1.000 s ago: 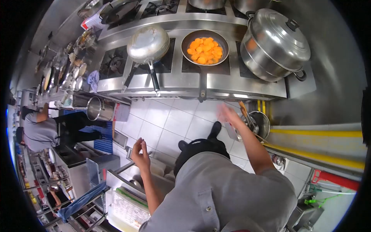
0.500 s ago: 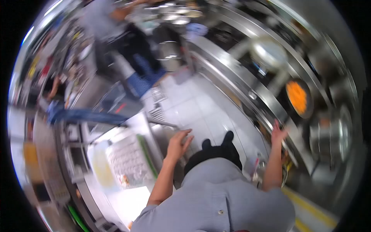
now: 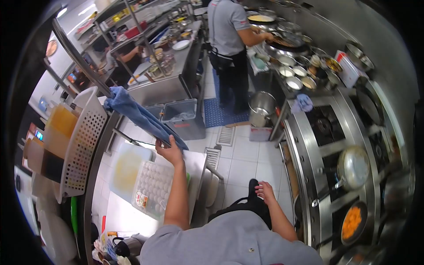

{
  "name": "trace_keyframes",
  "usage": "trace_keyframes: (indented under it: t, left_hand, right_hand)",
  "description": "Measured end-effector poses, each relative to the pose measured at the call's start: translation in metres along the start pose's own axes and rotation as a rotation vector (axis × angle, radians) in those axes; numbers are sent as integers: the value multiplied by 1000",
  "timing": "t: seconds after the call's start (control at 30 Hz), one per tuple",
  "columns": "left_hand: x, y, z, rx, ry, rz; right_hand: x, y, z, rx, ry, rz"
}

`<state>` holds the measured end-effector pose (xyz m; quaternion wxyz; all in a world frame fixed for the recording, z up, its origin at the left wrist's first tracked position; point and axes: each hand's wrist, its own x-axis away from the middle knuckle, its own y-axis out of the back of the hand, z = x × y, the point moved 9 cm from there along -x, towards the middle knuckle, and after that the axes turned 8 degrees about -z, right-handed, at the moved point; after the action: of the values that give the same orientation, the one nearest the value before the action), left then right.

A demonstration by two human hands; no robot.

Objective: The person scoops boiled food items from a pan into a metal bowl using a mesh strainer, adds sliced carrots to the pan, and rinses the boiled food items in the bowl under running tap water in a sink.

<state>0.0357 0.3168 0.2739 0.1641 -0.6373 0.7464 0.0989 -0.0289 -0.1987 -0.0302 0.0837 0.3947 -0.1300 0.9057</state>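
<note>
Kitchen: narrow galley with a white tiled floor (image 3: 245,170); clock positions read from the centre of the view.
Blue towel (image 3: 141,115): between 9 and 10 o'clock, draped in a long fold that slopes down toward the left hand.
Left hand (image 3: 171,152): at 8 o'clock, thumb and fingers parted, fingertips at the lower part of the towel; whether they grip the cloth cannot be told.
Right hand (image 3: 266,192): between 4 and 5 o'clock, fingers loosely spread and slightly bent, holding nothing, near the dark shoe (image 3: 252,187).
White counter (image 3: 119,216): toward 7 o'clock, below the towel; it bears a clear pack of eggs (image 3: 152,185), just beside the left forearm.
Perforated basket (image 3: 84,145): at 9 o'clock, white, tilted in this view.
Grey bin (image 3: 183,126): at 10 o'clock, on the floor beyond the towel.
Stove (image 3: 301,143): along the 3 to 4 o'clock side; a silver pan (image 3: 354,168) sits above a dark pan of orange slices (image 3: 352,222), the latter at 4 o'clock.
Steel pot (image 3: 261,115): at 2 o'clock, near a co-worker (image 3: 227,31) in a grey shirt at 12 o'clock, one arm extended toward the cooking range.
</note>
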Motion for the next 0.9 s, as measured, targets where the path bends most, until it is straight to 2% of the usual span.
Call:
trace_keyframes:
  t: [0.13,0.2,0.27,0.4,0.47,0.53,0.6,0.63,0.7,0.73,0.8,0.9]
  left_hand:
    - [-2,-11,-16,-68,-1,-183]
    - [-3,-16,-3,-102,104,-212]
    - [-4,-22,4,-20,88,-269]
    - [-9,-30,25,-182,48,-221]
    - [-1,-53,26,203,84,-78]
    - [23,-72,65,583,508,59]
    - [39,-110,10,809,499,269]
    - [41,-126,2,810,517,304]
    - [38,-126,27,385,652,-2]
    - [33,-136,27,291,577,35]
    - [17,-146,50,301,434,75]
    - [-2,-167,56,320,545,53]
  right_hand:
    - [-53,-123,96,307,132,213]
    - [-67,-181,140,458,238,312]
    - [-73,-238,173,554,344,449]
    - [-21,-355,241,854,740,691]
    - [-9,-412,246,741,943,850]
    - [42,-455,273,651,1442,896]
    - [62,-487,281,526,1424,1042]
    - [53,-501,275,567,1391,1007]
    - [39,-521,278,611,1365,945]
    - [36,-528,286,613,1365,928]
    - [37,-536,296,664,1426,968]
    - [24,-553,319,637,1485,945]
